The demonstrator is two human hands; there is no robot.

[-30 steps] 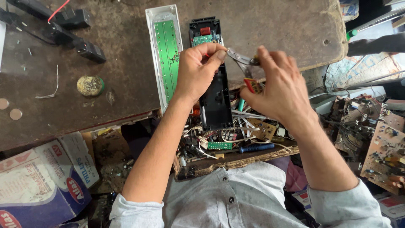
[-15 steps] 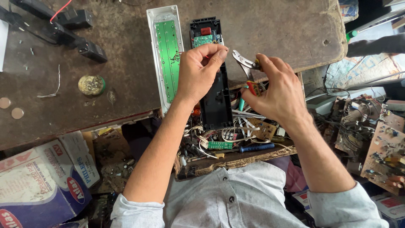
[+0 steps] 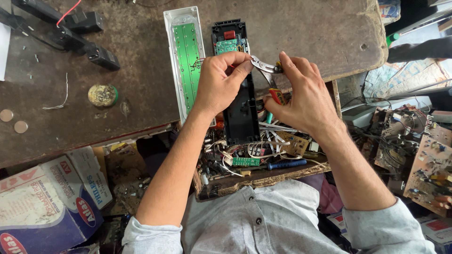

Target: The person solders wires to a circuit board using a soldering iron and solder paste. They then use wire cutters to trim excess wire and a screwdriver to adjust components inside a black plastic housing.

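Two hands meet over the upper end of a black plastic housing (image 3: 241, 115) that lies lengthwise on the bench (image 3: 141, 84) and overhangs its near edge. The left hand (image 3: 221, 82) has thumb and forefinger pinched together at something very small, probably a wire end, though it is too fine to tell. The right hand (image 3: 303, 96) is closed round the red-handled pliers (image 3: 266, 68), whose metal nose points toward the left fingertips and nearly touches them.

Just beyond the left fingertips, at the housing's far end, sits a small green circuit board (image 3: 227, 46) with a red component above it. To the left of the left hand lies a long white panel (image 3: 186, 61) carrying a green strip board, with thin wires running from it toward the housing. Below both wrists a wooden drawer (image 3: 254, 176) is crammed with loose wires, boards and a blue-handled screwdriver (image 3: 287, 164).

The step in hand looks like gripping or trimming a lead near that small board. The next move would call for a steady left pinch and a careful, small squeeze of the pliers, keeping the nose clear of the fingertip.
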